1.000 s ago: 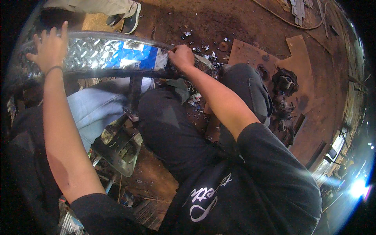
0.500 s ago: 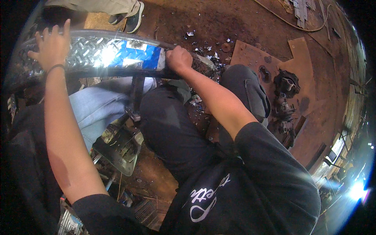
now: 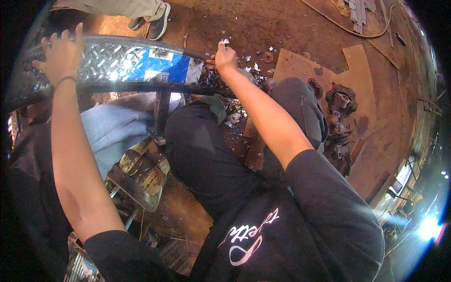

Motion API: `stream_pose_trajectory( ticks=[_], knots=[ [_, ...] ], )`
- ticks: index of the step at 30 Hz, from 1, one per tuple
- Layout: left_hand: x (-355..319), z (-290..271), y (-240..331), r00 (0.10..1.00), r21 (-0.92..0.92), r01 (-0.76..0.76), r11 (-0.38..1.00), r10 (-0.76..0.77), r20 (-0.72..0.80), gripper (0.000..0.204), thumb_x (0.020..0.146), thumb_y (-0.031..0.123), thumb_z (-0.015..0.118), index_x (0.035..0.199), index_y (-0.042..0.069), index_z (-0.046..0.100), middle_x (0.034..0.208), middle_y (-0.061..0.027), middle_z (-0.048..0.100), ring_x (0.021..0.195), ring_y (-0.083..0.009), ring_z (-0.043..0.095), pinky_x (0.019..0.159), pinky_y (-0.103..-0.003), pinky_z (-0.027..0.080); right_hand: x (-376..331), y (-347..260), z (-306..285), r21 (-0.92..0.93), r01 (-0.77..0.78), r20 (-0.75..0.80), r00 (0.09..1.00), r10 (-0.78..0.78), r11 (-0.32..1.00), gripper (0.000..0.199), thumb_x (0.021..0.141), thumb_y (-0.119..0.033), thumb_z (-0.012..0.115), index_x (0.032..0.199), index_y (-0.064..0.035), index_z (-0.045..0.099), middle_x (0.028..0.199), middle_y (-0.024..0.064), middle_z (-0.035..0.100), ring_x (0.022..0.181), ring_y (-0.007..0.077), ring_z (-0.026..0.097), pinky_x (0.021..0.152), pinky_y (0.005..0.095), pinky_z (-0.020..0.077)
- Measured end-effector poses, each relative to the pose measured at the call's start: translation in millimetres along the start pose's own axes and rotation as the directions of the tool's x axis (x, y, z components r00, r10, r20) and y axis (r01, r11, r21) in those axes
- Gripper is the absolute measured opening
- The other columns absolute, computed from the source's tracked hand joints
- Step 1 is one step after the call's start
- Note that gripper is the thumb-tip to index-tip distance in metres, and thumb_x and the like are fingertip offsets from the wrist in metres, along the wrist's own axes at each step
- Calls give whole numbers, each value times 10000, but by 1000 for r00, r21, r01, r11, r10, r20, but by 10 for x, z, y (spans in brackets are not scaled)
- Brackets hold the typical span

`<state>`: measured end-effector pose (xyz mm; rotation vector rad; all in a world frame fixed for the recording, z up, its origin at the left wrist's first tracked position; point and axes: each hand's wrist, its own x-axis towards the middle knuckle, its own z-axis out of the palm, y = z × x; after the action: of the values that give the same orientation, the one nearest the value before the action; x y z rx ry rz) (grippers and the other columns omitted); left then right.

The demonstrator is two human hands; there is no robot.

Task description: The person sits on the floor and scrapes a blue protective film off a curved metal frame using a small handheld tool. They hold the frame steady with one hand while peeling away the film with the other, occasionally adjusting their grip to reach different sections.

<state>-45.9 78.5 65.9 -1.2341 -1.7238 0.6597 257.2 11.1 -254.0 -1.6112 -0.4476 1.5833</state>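
A long metal panel with a shiny raised tread pattern (image 3: pixel 101 63) lies across the upper left, framed by dark bars. Toward its right end are a blue patch with white labels (image 3: pixel 176 68) and a greyish patch (image 3: pixel 193 71). My left hand (image 3: pixel 63 58) rests flat on the panel's left part, fingers spread. At the right end is my right hand (image 3: pixel 225 58), fingers curled and thumb side raised. Whatever may be between those fingers is hidden or too small to make out.
A person's shoe (image 3: pixel 159 21) and light trousers stand beyond the panel. Light blue jeans (image 3: pixel 122 124) show below it, beside a dark metal post (image 3: pixel 161 110). Scraps (image 3: pixel 235 117) litter the brown floor. Greasy machine parts (image 3: pixel 343 101) lie on a flat sheet (image 3: pixel 296 66) at right.
My right hand has moved slightly up and right, its fist loosening at the panel's end. My left hand has stayed in place. Glare on the panel has dimmed.
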Motion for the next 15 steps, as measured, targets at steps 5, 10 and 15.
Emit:
stream_pose_trajectory(
  ticks=[5, 10, 15],
  knots=[
    [14, 14, 11, 1000, 14, 10, 1000, -10, 2, 705, 1019, 725, 284, 1458, 257, 578, 1587, -51, 469, 1535, -299, 319, 1129, -797, 208, -2, -40, -16, 16, -26, 39, 999, 26, 1000, 575, 1059, -454, 470, 971, 104, 579, 889, 231, 682, 681, 324, 755, 504, 413, 633],
    [47, -8, 27, 1000, -6, 15, 1000, -15, 10, 716, 1013, 737, 284, 1459, 259, 577, 1589, -51, 467, 1537, -291, 318, 1139, -787, 204, 121, 107, -18, -195, 76, 13, 997, -74, 978, 456, 931, -364, 712, 1012, 63, 575, 927, 209, 698, 762, 317, 761, 584, 422, 617],
    [1, 27, -17, 1000, 5, 7, 1000, -7, 13, 717, 1011, 740, 284, 1461, 264, 573, 1592, -50, 463, 1539, -299, 314, 1145, -786, 195, -152, 212, 3, -583, 422, 72, 878, -473, 694, 542, 688, -127, 918, 1045, -9, 527, 841, 103, 695, 772, 216, 763, 657, 363, 596]
  ],
)
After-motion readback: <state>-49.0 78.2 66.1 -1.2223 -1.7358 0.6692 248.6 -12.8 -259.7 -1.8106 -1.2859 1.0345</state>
